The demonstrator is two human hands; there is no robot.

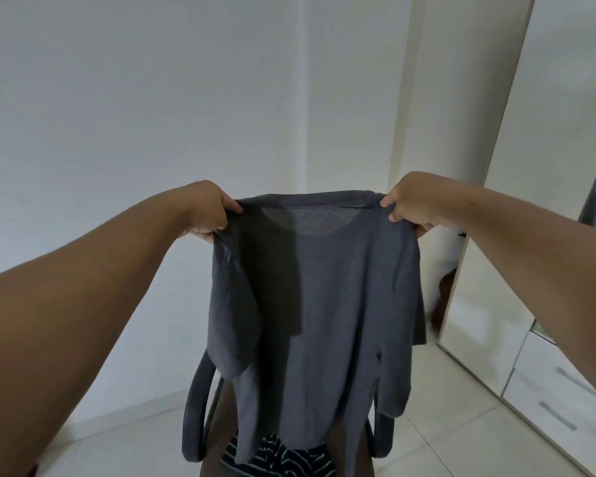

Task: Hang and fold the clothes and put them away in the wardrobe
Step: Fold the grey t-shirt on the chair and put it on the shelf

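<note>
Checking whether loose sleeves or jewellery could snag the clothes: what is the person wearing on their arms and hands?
Nothing shows on either. Both forearms are bare from the frame edge to the wrist, with no sleeve in view. The left hand and the right hand wear no glove, and no watch, bracelet or ring is visible. The insides of the fingers are hidden, so a ring there cannot be ruled out.
</note>
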